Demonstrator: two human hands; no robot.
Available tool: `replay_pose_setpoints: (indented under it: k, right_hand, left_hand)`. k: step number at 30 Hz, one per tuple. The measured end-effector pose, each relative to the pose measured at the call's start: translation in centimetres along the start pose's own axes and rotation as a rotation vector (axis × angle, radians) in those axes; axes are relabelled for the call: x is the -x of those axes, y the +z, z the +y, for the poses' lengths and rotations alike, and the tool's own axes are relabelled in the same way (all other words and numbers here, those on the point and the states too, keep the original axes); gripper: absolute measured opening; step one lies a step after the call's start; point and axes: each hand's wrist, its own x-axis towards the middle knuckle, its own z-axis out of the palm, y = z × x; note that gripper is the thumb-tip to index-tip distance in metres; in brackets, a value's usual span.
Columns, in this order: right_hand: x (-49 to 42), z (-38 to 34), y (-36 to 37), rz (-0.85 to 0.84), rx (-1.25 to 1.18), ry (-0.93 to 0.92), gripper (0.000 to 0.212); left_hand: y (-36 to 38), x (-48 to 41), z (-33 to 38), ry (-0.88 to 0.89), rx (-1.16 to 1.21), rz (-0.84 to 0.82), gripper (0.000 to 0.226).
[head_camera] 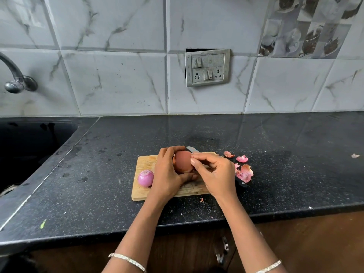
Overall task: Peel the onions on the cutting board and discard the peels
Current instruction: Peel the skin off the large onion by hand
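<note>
**Both hands on an unpeeled onion above the cutting board**

The left hand (167, 174) is curled around a brown, unpeeled onion (182, 161) and holds it just above the wooden cutting board (141, 191), fingers over the top and thumb under it. The right hand (215, 172) meets the onion from the right side; its fingertips (194, 160) touch the skin, and it looks like they pinch it, but the blur there does not let me be sure. A knife lies behind and under the hands: the blade tip (190, 148) shows past the onion, and a dark handle end (241, 182) shows at the right edge of the board (the middle part is hidden by the right hand).

A second onion (145, 178), already peeled and purple, sits on the left part of the board, just beside the left wrist. Pink peels (244, 172) lie in a loose group on the black bench (98, 184), just right of the board. One small peel scrap (355, 155) is well apart, far to the right. A sink (29, 146) is set into the bench at the left, with a tap (17, 79) above it. A switch panel (207, 67) is on the tiled wall.
</note>
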Motion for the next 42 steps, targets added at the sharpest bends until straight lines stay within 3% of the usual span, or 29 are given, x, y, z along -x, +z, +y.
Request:
replay_pose_setpoints:
  k: [8, 15, 18, 21, 24, 28, 32, 42]
  right_hand:
    - [0.0, 0.6, 0.2, 0.036, 0.037, 0.078, 0.004]
    - [-0.3, 1.6, -0.1, 0.080, 0.113, 0.166, 0.021]
    - [-0.3, 0.9, -0.1, 0.051, 0.145, 0.080, 0.030]
    - [-0.2, 0.2, -0.1, -0.017, 0.085, -0.019, 0.022]
    - [-0.1, 0.3, 0.0, -0.080, 0.081, -0.078, 0.026]
    - [-0.2, 0.5, 0.1, -0.104, 0.038, -0.086, 0.021]
    - [-0.2, 0.4, 0.0, -0.084, -0.059, -0.011, 0.004]
    - [-0.1, 1.0, 0.0, -0.069, -0.076, 0.104, 0.008]
  left_hand:
    - [-0.2, 0.2, 0.5, 0.000, 0.018, -0.048, 0.082]
    - [0.0, 0.1, 0.2, -0.053, 0.115, -0.072, 0.081]
    - [-0.1, 0.2, 0.2, -0.072, 0.140, -0.070, 0.081]
    - [-0.2, 0.2, 0.1, -0.093, 0.146, -0.073, 0.083]
    - [-0.2, 0.2, 0.1, -0.092, 0.143, -0.066, 0.074]
    - [-0.2, 0.3, 0.1, -0.077, 0.114, -0.064, 0.071]
    - [-0.2, 0.2, 0.1, -0.048, 0.081, -0.077, 0.074]
    - [-0.5, 0.3, 0.3, -0.076, 0.159, -0.115, 0.075]
